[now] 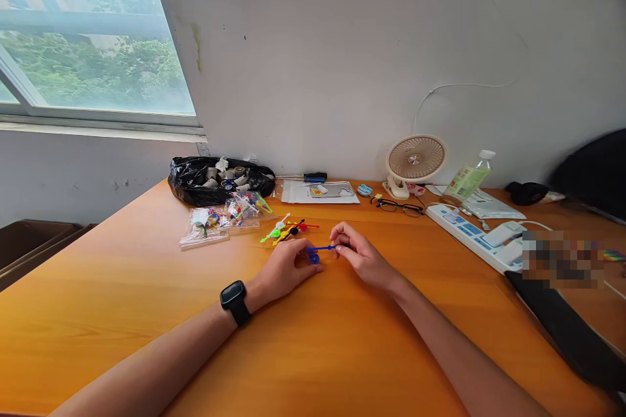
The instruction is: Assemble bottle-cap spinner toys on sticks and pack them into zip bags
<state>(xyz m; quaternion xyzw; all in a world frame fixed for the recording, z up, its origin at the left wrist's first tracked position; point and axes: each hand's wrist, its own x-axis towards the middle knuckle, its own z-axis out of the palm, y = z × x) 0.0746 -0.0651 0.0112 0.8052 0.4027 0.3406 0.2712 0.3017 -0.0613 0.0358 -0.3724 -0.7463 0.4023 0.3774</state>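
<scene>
— Pinching the blue plastic piece point(319, 251) between both sets of fingertips, that's where I am. My right hand point(360, 255) is closed on the thin stem end; my left hand point(286, 268) is curled around the ringed end, low over the orange table point(122, 313).

— How much room around you?

— Plenty toward me: bare wood on both sides of my forearms, and the table's left edge is well apart. Just beyond my knuckles lies a scatter of coloured pieces point(288, 229), then clear bags point(220, 220) and a black bag point(215, 179) against the wall. To the right, glasses point(398, 206), a small fan point(415, 163), a bottle point(469, 179) and a power strip point(476, 234) stand nearer the far edge.

— Any writing?

— The bottle has a green label, too small to read. My watch point(235, 300) has a dark face.
</scene>
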